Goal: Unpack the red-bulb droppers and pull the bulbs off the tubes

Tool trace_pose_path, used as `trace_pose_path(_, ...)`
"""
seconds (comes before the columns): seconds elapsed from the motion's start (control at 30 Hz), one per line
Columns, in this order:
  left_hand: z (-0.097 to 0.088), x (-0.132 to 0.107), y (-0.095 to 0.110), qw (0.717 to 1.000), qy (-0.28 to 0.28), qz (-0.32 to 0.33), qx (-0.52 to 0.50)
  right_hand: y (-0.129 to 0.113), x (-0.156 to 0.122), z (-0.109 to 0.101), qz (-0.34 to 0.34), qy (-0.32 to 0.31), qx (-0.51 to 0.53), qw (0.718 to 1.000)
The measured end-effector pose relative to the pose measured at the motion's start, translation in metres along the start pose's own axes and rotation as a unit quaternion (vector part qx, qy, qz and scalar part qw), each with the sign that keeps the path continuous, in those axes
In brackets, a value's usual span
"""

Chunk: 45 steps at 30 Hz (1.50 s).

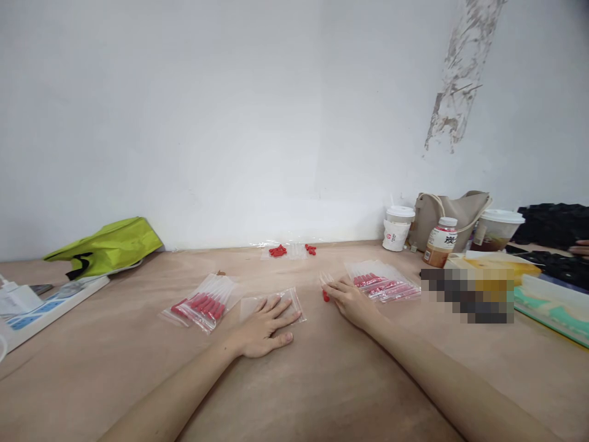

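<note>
My left hand (264, 326) lies flat with fingers spread on a clear zip bag (296, 302), which looks flat, with nothing seen inside. Just to its right, my right hand (350, 302) has its fingers together and bent over a small bunch of thin pale sticks with red ends (326, 296); the palm hides part of it. Left of my left hand are filled zip bags (202, 304) with the same red-ended pieces. More filled bags (386, 282) lie beyond my right hand. Loose red pieces (278, 250) and clear plastic rest near the wall.
A green bag (110, 245) and a power strip (59, 307) are at the left. On the right stand a white cup (398, 228), a bottle (442, 242), a beige bag (453, 212), a drink cup (497, 230) and a box with green contents (552, 310). Part of another person's hand (580, 247) shows far right.
</note>
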<state>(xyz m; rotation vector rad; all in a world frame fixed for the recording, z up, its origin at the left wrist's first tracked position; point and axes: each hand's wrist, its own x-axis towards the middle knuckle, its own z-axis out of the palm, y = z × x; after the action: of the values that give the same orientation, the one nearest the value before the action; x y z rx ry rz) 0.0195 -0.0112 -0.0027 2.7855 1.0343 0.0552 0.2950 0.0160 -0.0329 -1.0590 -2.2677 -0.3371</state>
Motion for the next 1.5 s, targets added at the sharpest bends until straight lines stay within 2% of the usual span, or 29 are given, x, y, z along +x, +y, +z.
trace_pose_path(0.2, -0.002, -0.003, 0.004, 1.0, -0.013, -0.001, 0.016, -0.004, -0.002, 0.004, -0.002, -0.031, -0.019, 0.999)
trace_pose_path(0.5, -0.001, -0.004, 0.005, 0.999, -0.023, -0.014, 0.025, -0.003, -0.004, 0.004, 0.001, -0.012, -0.006, 1.0)
trace_pose_path(0.6, -0.002, -0.005, 0.005, 0.999, -0.022, -0.013, 0.028, 0.0, -0.008, 0.001, 0.025, 0.007, 0.025, 0.999)
trace_pose_path(0.77, -0.002, -0.005, 0.005, 0.999, -0.019, -0.007, 0.03, 0.004, -0.011, -0.005, 0.116, 0.089, 0.085, 0.986)
trace_pose_path(1.07, -0.002, -0.005, 0.004, 1.0, -0.014, -0.013, 0.012, 0.002, -0.012, -0.007, 0.138, 0.066, 0.078, 0.985)
trace_pose_path(1.2, -0.01, -0.008, 0.01, 0.999, 0.015, -0.031, -0.031, -0.002, -0.01, -0.012, 0.156, 0.065, 0.092, 0.981)
trace_pose_path(1.3, -0.019, -0.001, 0.017, 0.992, 0.089, -0.057, -0.073, -0.004, -0.008, -0.016, 0.204, 0.063, 0.118, 0.97)
trace_pose_path(1.4, -0.025, 0.023, 0.022, 0.98, 0.17, -0.062, -0.086, -0.003, -0.008, -0.018, 0.242, 0.039, 0.144, 0.959)
trace_pose_path(1.5, -0.025, 0.057, 0.024, 0.98, 0.16, -0.085, -0.086, 0.002, -0.012, -0.016, 0.257, -0.007, 0.173, 0.951)
